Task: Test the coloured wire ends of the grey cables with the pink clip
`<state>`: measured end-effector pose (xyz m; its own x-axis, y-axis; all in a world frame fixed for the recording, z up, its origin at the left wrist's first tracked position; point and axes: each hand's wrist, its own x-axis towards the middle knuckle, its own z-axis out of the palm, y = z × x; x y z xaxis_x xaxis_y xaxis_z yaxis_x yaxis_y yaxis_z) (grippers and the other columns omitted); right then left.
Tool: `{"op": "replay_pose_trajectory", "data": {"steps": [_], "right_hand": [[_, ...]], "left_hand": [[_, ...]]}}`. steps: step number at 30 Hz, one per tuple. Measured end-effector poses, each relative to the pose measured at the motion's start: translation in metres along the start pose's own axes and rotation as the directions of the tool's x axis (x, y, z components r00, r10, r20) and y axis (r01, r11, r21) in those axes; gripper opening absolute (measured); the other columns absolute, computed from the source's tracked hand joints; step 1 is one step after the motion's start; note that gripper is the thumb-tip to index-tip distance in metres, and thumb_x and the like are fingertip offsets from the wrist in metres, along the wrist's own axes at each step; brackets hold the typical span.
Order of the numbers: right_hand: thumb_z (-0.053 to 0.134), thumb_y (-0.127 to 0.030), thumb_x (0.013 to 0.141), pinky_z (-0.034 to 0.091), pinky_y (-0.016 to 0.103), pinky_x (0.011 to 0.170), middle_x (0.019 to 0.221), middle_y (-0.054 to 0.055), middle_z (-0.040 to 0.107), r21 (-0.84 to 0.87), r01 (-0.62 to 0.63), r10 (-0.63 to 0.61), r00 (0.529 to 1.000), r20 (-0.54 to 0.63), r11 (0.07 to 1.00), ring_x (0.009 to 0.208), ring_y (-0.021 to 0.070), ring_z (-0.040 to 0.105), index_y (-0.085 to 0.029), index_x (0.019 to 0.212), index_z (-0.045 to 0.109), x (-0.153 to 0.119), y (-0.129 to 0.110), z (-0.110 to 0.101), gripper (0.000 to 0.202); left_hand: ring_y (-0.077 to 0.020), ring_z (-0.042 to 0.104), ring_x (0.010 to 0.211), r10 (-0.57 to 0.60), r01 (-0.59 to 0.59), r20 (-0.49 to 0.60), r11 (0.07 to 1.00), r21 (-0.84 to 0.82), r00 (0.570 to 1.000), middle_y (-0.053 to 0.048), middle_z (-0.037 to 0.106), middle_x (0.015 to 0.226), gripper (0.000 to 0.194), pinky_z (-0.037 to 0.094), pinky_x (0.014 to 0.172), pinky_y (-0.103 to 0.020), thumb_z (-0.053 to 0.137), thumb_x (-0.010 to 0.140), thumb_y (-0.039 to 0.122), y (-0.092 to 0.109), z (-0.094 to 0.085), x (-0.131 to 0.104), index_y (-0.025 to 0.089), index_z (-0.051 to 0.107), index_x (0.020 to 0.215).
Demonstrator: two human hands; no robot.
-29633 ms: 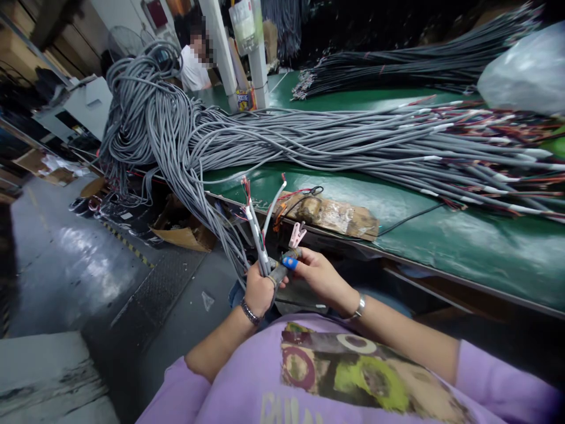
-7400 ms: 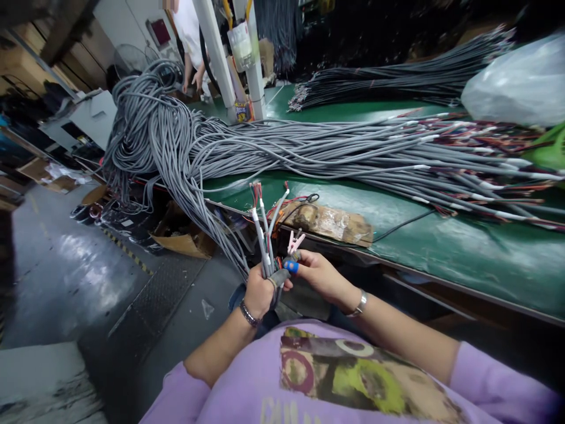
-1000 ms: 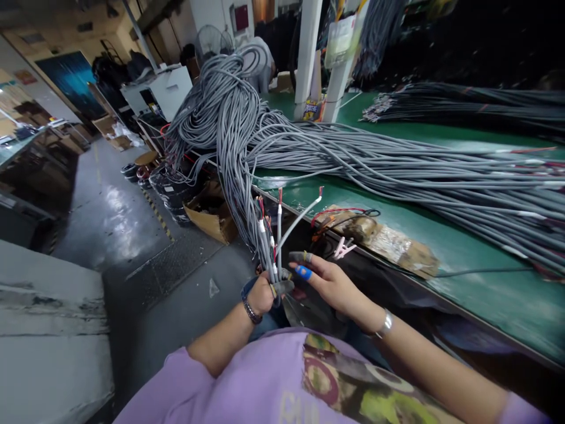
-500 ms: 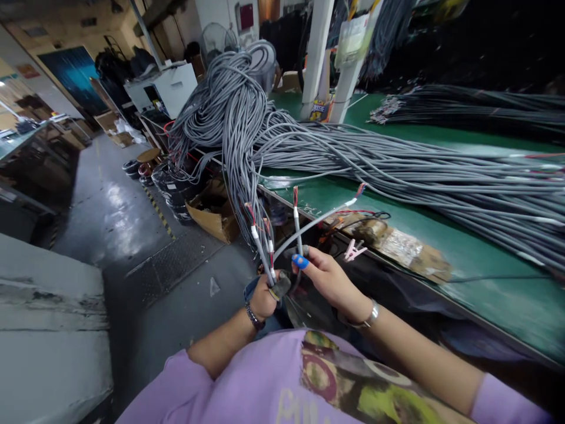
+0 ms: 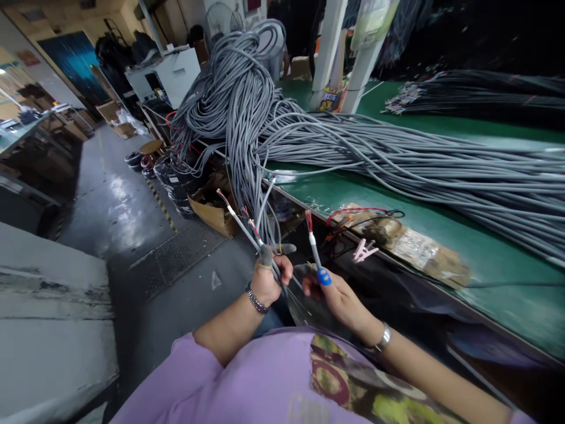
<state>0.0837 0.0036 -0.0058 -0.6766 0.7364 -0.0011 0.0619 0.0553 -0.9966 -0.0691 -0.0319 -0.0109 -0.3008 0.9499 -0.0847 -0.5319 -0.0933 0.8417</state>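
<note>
My left hand (image 5: 270, 277) is closed round several grey cables (image 5: 244, 227), with grey covers on its thumb and a finger. Their white-banded ends point up and away, with thin red and other coloured wires bared at the tips. To its right, my right hand (image 5: 338, 297) pinches a single grey cable (image 5: 315, 254) under a thumb with a blue cover. That cable stands nearly upright, its bared red wires fanning a little above a white band. The fingers behind it are partly hidden.
A big heap of grey cables (image 5: 247, 88) hangs over the corner of the green table (image 5: 521, 306). Along the table edge lie a pink clip (image 5: 364, 251) and a taped cardboard piece (image 5: 415, 250). An open carton (image 5: 214, 212) stands on the floor beyond my hands.
My right hand has moved right, away from the left, with its cable. The cable that curved out to the right now lies more upright by the left hand. The left thumb and finger have shifted.
</note>
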Motion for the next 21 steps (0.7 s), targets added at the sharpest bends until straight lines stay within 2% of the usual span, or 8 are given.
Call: {"op": "replay_pose_trajectory", "data": {"steps": [3,8,11,15,18,21], "right_hand": [[0.027,-0.068,0.087,0.039,0.03,0.053,0.064,0.006,0.058,-0.064,0.049,-0.049,0.999,0.007,0.997,0.055,0.016,0.047,-0.021,0.07,0.059,-0.009,0.007,-0.008,0.059],[0.04,-0.064,0.086,0.042,0.031,0.064,0.071,0.006,0.062,-0.117,-0.015,0.013,1.0,-0.022,0.993,0.066,0.0187,0.052,-0.02,0.075,0.06,-0.028,0.023,-0.026,0.051],[0.038,-0.065,0.086,0.043,0.032,0.071,0.075,0.006,0.064,-0.076,-0.046,0.043,0.998,-0.037,0.996,0.071,0.0196,0.055,-0.018,0.077,0.062,-0.035,0.029,-0.031,0.053],[0.032,-0.064,0.089,0.044,0.032,0.075,0.079,0.007,0.066,-0.042,-0.011,0.011,1.0,-0.016,0.999,0.075,0.0196,0.056,-0.016,0.083,0.065,-0.037,0.032,-0.035,0.058],[0.032,-0.064,0.089,0.045,0.031,0.076,0.08,0.007,0.066,-0.049,-0.002,0.004,1.0,0.026,0.999,0.075,0.0188,0.056,-0.015,0.087,0.067,-0.038,0.033,-0.035,0.06],[0.033,-0.065,0.088,0.046,0.031,0.075,0.079,0.006,0.066,-0.057,-0.004,0.009,0.996,0.087,0.998,0.072,0.0175,0.055,-0.015,0.09,0.068,-0.04,0.034,-0.033,0.06]], "left_hand": [[-0.0074,0.034,0.033,0.008,-0.006,0.074,1.0,-0.029,0.997,0.002,0.046,0.041,0.066,0.022,0.037,-0.023,0.044,0.075,0.075,-0.001,0.009,0.0,0.016,0.07,0.086],[-0.0087,0.044,0.038,-0.078,0.059,0.155,0.991,0.123,0.985,-0.001,0.056,0.047,0.046,0.029,0.04,-0.023,0.062,0.073,0.059,-0.009,0.023,-0.001,0.014,0.071,0.076],[-0.0075,0.043,0.04,-0.081,0.049,0.133,0.973,0.227,0.988,-0.001,0.058,0.049,0.045,0.03,0.041,-0.022,0.065,0.072,0.057,-0.018,0.032,0.0,0.014,0.072,0.082],[-0.0055,0.037,0.038,-0.095,0.059,0.12,0.961,0.271,0.988,0.001,0.057,0.049,0.049,0.026,0.04,-0.02,0.069,0.07,0.054,-0.026,0.044,0.003,0.013,0.07,0.097],[-0.0049,0.042,0.041,-0.112,0.07,0.144,0.962,0.265,0.983,-0.004,0.068,0.066,0.047,0.025,0.039,-0.02,0.071,0.069,0.05,-0.025,0.048,0.007,0.014,0.07,0.1],[-0.0047,0.045,0.043,-0.154,0.107,0.148,0.952,0.286,0.977,-0.007,0.071,0.076,0.04,0.026,0.039,-0.02,0.073,0.068,0.044,-0.022,0.048,0.008,0.014,0.072,0.094]]}}
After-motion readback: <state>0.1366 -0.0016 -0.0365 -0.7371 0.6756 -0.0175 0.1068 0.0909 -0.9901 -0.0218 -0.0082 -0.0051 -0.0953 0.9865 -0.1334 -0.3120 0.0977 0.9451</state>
